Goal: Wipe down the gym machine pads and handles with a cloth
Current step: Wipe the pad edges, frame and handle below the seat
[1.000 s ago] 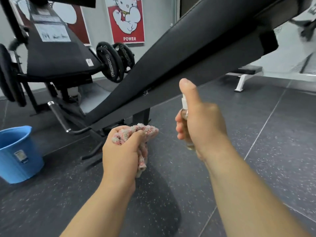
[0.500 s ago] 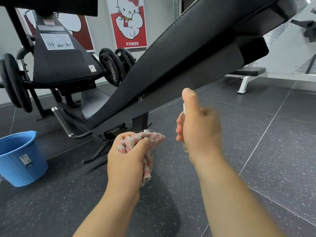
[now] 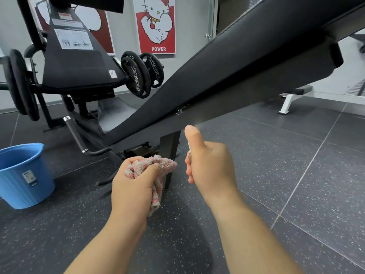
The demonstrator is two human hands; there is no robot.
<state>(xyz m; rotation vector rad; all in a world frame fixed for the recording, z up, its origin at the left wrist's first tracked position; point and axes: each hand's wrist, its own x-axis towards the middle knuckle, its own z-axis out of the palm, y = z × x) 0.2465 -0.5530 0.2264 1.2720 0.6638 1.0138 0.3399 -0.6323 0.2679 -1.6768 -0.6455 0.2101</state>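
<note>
Both hands are closed: left hand (image 3: pixel 134 186) grips the bunched pink-white fluffy cloth (image 3: pixel 158 167) below the long black slanted pad (image 3: pixel 217 76), right hand (image 3: pixel 211 169) clasps a small spray bottle (image 3: pixel 189 148). Better to mist lightly, then wipe lengthwise.

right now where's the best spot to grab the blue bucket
Take the bucket by its rim, reaching down from above on the side nearest you. It stands upright and open, no handle shows, and the lip gives fingers a hold. Left hand grips the cloth, right hand a bottle; free one first.
</note>
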